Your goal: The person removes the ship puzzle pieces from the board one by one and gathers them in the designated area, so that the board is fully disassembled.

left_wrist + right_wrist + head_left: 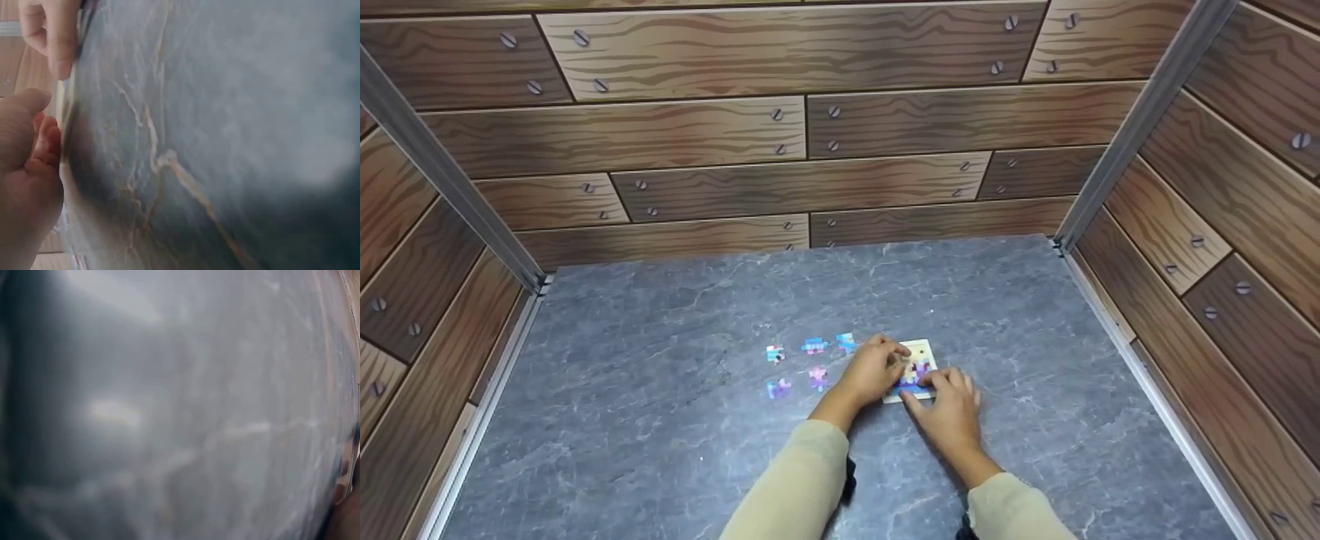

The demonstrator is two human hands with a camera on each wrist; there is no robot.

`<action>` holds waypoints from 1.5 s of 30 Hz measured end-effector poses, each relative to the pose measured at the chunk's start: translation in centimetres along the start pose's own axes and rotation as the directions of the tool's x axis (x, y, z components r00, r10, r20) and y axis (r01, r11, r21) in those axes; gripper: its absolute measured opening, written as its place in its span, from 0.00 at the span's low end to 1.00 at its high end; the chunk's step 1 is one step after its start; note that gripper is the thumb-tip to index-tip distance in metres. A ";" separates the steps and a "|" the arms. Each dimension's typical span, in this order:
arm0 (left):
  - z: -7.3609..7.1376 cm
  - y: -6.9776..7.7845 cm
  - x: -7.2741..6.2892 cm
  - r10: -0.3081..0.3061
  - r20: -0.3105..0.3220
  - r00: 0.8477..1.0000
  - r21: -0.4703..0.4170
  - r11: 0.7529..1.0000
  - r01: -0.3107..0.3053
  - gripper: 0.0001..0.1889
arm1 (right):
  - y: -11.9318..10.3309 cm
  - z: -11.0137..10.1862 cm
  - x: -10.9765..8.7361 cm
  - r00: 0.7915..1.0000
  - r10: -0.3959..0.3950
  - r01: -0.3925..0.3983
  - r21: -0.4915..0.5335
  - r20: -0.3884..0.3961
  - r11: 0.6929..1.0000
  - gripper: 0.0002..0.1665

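A small jigsaw puzzle in a pale shallow tray [919,346] lies on the grey marbled table, its lower part filled with blue, purple and pink pieces. My left hand [874,369] reaches over the tray's left side, fingers bent above the picture; whatever lies under its fingertips is hidden. Over the lower right corner is my right hand [952,409], thumb at the near edge and index finger on the right side, spread apart. The left wrist view has the left hand [25,163] at its left border and the right hand [56,39] above it.
Several loose jigsaw pieces lie left of the tray, among them a pink piece [818,377], a purple piece [778,388] and a blue piece [814,345]. Wood-patterned walls [712,187] enclose the table [660,420] at the back and both sides.
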State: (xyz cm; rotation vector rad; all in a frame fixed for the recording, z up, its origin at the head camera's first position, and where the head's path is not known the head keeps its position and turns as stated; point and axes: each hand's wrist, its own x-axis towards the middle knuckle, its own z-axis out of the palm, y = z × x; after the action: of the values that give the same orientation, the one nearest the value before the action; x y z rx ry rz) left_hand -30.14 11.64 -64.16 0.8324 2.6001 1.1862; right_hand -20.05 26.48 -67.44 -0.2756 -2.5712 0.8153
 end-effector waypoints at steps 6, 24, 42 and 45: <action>0.0 -0.4 0.5 -0.017 0.053 0.998 0.020 1.000 0.015 0.13 | -0.1 0.0 -0.1 1.000 0.000 0.000 -0.002 0.017 1.000 0.18; 0.8 0.6 0.7 -0.009 0.031 0.999 0.052 0.999 0.007 0.12 | 0.0 -0.3 -0.1 0.998 -0.053 0.052 -0.024 -0.038 0.998 0.19; 0.8 -0.1 0.7 0.002 -0.046 0.999 0.024 1.000 -0.001 0.10 | -0.1 -0.1 -0.2 1.000 -0.028 0.029 -0.049 0.013 0.998 0.19; 0.8 0.0 0.7 -0.004 -0.058 0.998 0.031 1.000 0.006 0.11 | -0.1 0.1 -0.2 0.999 -0.044 0.044 -0.045 -0.010 0.998 0.19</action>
State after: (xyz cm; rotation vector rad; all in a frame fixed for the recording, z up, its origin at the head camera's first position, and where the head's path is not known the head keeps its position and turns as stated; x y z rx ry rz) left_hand -30.42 12.50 -64.63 0.8083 2.6714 1.1893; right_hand -19.91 26.33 -67.49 -0.2355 -2.5780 0.7397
